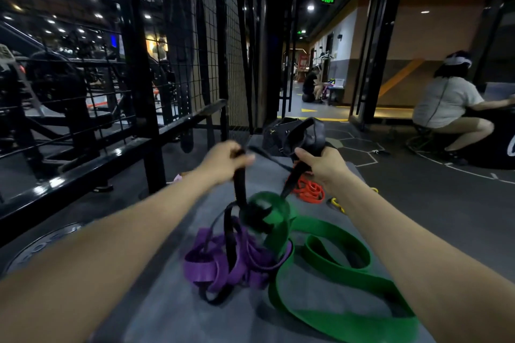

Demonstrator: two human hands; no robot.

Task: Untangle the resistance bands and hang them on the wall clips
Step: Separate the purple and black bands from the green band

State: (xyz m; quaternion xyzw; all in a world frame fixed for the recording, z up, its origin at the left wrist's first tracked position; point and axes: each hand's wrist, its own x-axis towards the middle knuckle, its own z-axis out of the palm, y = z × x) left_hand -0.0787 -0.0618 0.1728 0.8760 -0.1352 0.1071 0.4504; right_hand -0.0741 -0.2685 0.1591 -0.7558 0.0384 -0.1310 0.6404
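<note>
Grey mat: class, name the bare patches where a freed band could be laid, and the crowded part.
Bare grey mat lies near-left of the purple band, and inside the green band loop. The middle is crowded: purple, green and black band tangle together.

black band [239, 189] taut, seemingly knotted with green band [328, 259], purple band [206, 267]

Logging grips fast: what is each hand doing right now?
Left hand: closed, gripping the black band.
Right hand: closed, gripping another stretch of black band.
</note>
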